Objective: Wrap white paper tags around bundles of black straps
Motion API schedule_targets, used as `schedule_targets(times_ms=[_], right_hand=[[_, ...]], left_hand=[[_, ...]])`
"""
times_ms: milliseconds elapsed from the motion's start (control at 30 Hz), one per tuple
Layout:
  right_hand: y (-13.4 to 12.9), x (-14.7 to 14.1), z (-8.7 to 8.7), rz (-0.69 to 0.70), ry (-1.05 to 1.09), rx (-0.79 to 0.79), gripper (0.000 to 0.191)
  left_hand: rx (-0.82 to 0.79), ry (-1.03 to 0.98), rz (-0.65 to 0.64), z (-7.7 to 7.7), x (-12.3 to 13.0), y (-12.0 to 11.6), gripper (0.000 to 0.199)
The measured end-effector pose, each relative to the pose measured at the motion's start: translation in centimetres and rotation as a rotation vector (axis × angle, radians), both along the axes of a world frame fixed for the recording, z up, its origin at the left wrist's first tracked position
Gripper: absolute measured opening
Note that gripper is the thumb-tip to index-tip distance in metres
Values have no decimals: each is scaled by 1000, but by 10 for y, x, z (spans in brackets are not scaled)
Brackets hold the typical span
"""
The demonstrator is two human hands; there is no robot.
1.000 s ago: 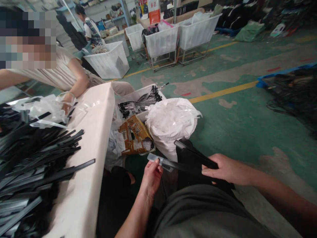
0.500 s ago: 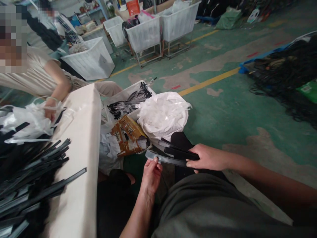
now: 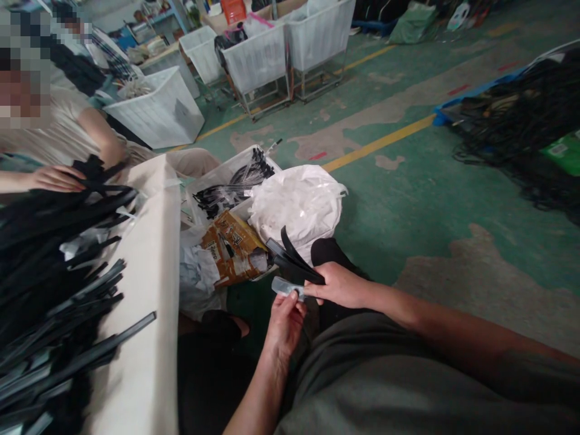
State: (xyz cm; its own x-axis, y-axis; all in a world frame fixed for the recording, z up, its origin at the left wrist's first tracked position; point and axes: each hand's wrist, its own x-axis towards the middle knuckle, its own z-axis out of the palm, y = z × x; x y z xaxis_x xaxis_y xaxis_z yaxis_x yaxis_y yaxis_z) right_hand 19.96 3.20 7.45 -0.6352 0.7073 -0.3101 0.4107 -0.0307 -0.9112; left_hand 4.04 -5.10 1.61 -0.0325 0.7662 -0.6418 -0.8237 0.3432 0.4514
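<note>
A worker's left hand (image 3: 285,332) pinched a pale grey tab (image 3: 284,287) at the end of black plastic strips (image 3: 294,264), while the right hand (image 3: 339,285), fingers curled, clasped the strips just beside it, steadying them above the grey-clad lap (image 3: 376,374) at lower centre. At left, a co-worker's hand (image 3: 57,178) rested on a heap of black strips (image 3: 54,241) on a white table (image 3: 147,326). Print on a brown bag (image 3: 233,257) was too small to read.

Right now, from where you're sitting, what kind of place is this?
It looks like a small factory or workshop. There are white wheeled bins, a painted floor with a yellow line, and a long table piled with black strips.
</note>
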Motion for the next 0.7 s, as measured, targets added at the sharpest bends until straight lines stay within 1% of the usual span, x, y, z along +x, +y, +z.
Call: schedule_targets(times_ms=[67,167,200,233,267,333,367,433,467,533,600,633,700], right_hand=[[1,8,-6,-91,79,-73,28],[0,17,-21,-339,160,-198,37],[-2,18,-26,-396,184,-233,38],[-6,17,-30,-416,210,-262,38],[-10,14,-33,-405,240,-282,39],[-20,4,-36,-367,301,-291,43],[-25,-2,-36,-376,331,-283,42],[-30,-11,-36,-449,378,-264,37],[-30,-14,-37,-489,389,-254,35],[-26,-13,-38,-526,383,-233,31],[-18,-4,-40,-555,352,-203,31],[-14,3,-41,-583,330,-189,31],[-3,23,-43,-665,302,-181,32]], left_hand=[[5,-37,44,1,-2,1,26],[22,-111,133,2,-5,2,23],[24,-131,153,3,-4,2,23],[24,-144,162,3,-2,3,24],[28,-145,156,3,2,4,24],[55,-112,110,4,13,6,23],[79,-83,84,4,20,7,23],[140,-13,48,5,36,9,23],[173,17,47,4,42,10,22],[218,45,59,2,51,13,17],[192,-12,76,-1,49,20,12],[153,-53,96,-3,45,26,10],[56,-103,170,-10,26,42,13]])
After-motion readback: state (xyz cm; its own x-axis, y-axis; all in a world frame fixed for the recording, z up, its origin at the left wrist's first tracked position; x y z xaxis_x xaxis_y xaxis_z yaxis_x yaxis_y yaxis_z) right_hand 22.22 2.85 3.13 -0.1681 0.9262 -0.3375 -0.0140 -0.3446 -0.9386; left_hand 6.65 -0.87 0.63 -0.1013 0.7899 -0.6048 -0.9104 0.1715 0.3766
